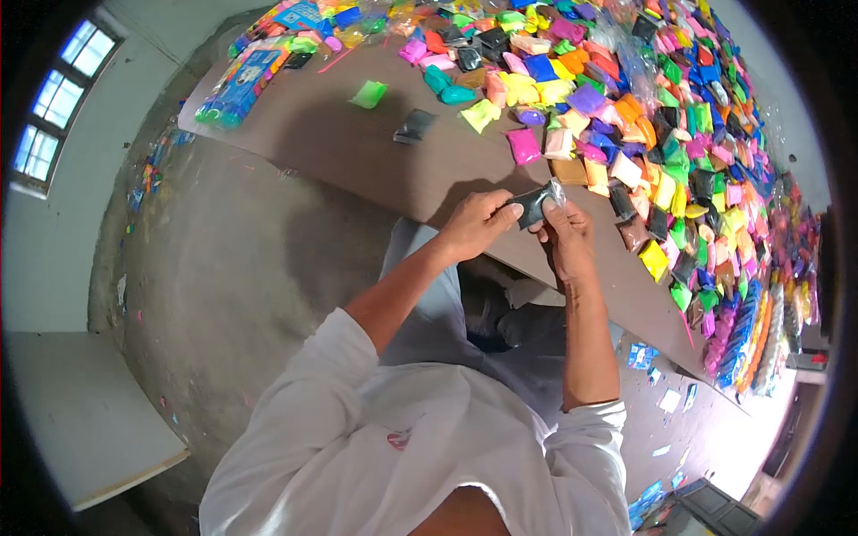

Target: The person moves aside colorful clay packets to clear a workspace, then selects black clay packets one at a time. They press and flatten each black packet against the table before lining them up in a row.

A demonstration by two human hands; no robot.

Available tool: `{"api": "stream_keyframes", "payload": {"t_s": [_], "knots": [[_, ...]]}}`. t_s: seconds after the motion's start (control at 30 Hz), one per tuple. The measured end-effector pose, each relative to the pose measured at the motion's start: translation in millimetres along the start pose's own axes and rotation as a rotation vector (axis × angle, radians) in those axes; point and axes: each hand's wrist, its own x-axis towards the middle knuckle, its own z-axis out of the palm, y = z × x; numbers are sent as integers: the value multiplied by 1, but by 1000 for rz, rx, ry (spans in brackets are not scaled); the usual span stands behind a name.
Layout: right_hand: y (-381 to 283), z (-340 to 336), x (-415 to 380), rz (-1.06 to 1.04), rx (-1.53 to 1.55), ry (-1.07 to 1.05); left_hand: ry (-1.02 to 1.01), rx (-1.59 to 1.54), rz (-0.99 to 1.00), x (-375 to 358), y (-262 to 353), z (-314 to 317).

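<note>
Between my two hands, just over the table's near edge, is a small black packet (531, 207) in clear plastic wrap. My left hand (483, 221) pinches its left end with thumb and fingers. At the other end, my right hand (565, 225) grips the clear, crumpled edge of the wrapper. Another black packet (415, 127) lies on the brown tabletop (349, 147) ahead and to the left. Beyond it rests a green packet (368, 95). A magenta packet (524, 146) is on the table just past my hands.
A large pile of colourful packets (617, 116) covers the table's far and right side. Filled blue-labelled bags (234, 89) lie at the left end. Long bagged rolls (749, 335) stand at the right end. Scraps (668, 400) litter the floor, and a pale board (80, 415) is at lower left.
</note>
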Motion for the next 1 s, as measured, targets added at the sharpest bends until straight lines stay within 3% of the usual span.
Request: {"api": "stream_keyframes", "payload": {"t_s": [0.1, 0.17, 0.2, 0.27, 0.33, 0.4, 0.53, 0.6, 0.63, 0.73, 1.0], "knots": [[-7, 11, 4, -31, 23, 19, 20, -25, 52, -1, 1, -8], [-21, 33, 9, -50, -24, 203, 109, -221, 50, -2, -2, -14], [-21, 38, 17, -52, -30, 192, 121, -223, 54, -4, -5, -21], [-20, 46, 37, -554, -654, 208, 289, -56, 44, -13, -17, -43], [-23, 61, 53, -600, -839, 159, 376, -16, 93, -19, -33, -68], [-10, 76, 75, -964, -1106, 130, 488, 195, 115, -21, -42, -88], [23, 92, 98, -953, -1331, 10, 479, 191, 78, -29, -36, -78], [35, 99, 99, -1009, -1297, -54, 695, 584, 519, -24, -41, -68], [34, 100, 92, -891, -1229, -95, 700, 581, 517, -24, -43, -66], [29, 90, 85, -856, -1173, -182, 714, 561, 401, -23, -47, -60], [22, 81, 94, -921, -1375, -222, 730, 678, 403, -23, -45, -57]]}}
